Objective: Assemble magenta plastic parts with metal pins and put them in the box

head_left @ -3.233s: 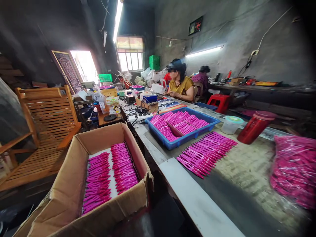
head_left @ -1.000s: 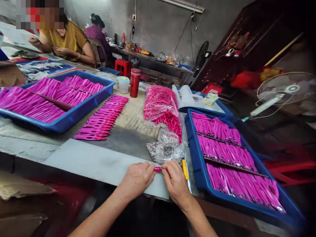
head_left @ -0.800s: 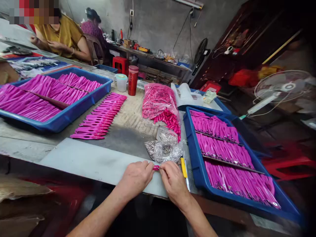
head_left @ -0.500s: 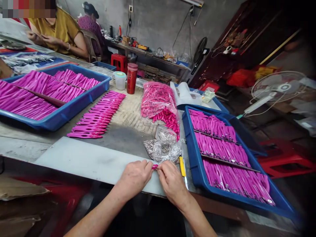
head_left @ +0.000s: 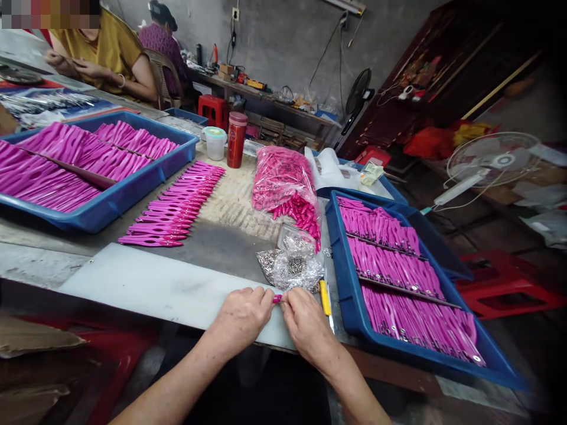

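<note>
My left hand (head_left: 244, 317) is closed on a small, shiny magenta pointed piece (head_left: 277, 298); its end sticks out from my fingers. My right hand (head_left: 310, 327) pinches at the right end of that piece, and what lies between its fingertips is too small to make out. Both hands are over the right part of a white board (head_left: 150, 280) at the table edge. Just beyond them is a clear plastic bag (head_left: 290, 268) of small silvery metal parts. A yellow-handled tool (head_left: 325, 298) lies right beside my right hand.
A row of magenta slotted pieces (head_left: 177, 203) lies at left, by a blue tray (head_left: 133, 203) of similar pieces. Another filled blue tray (head_left: 348, 295) stands at right. Behind are a bag of magenta tips (head_left: 283, 177), a red bottle (head_left: 237, 141) and a co-worker (head_left: 113, 56).
Both hands stay in nearly the same place, still on the small magenta piece. The whole view has shifted slightly.
</note>
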### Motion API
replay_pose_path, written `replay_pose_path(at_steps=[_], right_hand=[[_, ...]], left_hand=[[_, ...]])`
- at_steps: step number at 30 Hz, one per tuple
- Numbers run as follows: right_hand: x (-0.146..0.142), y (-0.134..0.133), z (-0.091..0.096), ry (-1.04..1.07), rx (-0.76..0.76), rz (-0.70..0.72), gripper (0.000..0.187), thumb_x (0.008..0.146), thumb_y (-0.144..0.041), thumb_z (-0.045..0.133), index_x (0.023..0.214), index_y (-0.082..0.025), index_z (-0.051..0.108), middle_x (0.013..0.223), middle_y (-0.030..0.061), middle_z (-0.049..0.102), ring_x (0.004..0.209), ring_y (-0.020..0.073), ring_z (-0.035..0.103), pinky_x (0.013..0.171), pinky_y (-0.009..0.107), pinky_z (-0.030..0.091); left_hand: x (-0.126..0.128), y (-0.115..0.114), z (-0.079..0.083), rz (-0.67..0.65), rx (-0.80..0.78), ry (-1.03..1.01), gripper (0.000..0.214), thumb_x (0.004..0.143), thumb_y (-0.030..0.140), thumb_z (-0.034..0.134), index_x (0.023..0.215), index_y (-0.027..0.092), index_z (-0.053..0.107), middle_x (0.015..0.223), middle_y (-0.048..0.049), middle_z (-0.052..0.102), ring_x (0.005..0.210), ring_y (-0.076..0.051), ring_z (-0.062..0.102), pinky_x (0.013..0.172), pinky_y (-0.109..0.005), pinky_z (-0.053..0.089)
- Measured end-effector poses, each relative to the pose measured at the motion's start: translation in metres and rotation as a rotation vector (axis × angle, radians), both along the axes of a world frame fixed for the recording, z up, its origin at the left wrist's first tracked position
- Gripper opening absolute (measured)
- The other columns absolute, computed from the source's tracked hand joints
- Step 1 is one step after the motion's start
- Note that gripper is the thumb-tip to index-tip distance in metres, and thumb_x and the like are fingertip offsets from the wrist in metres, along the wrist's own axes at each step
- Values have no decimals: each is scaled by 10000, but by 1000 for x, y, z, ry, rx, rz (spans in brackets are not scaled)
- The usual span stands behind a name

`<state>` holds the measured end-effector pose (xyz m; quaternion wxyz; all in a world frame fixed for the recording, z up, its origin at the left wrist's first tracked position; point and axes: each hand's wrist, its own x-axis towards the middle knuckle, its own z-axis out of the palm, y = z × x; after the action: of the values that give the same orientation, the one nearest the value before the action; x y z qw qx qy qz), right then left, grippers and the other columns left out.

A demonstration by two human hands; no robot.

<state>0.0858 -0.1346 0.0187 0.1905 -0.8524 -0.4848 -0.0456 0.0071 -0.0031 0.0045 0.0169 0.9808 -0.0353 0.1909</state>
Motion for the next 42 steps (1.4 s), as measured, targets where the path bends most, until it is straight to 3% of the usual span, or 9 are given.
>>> replay_pose_path(at_steps=[13, 32, 42], right_hand=[[1, 3, -3, -5, 43, -24, 224, 844, -165, 333, 654, -179, 451, 640, 39, 493, 634, 169, 462, 589, 280, 365], [-3, 6, -1, 118, 85, -40, 222, 832, -164, 341, 641, -181, 452, 640, 39, 515, 650, 168, 478, 592, 272, 380], [0, 7, 2, 248, 91, -120, 174, 805, -179, 418, 633, -188, 435, 631, 9, 509, 636, 151, 487, 579, 249, 367]], left_hand=[[-1, 0, 1, -11, 5, 39, 98, 821, 145, 405, 745, 184, 454, 616, 0, 493, 526, -167, 505, 459, -270, 358], [0, 0, 2, -5, -7, 113, 106, 820, 127, 391, 756, 177, 459, 647, -12, 508, 551, -172, 517, 481, -277, 395], [1, 2, 4, 2, -25, 102, 106, 827, 143, 395, 754, 176, 465, 638, -8, 516, 543, -166, 520, 478, -264, 380]])
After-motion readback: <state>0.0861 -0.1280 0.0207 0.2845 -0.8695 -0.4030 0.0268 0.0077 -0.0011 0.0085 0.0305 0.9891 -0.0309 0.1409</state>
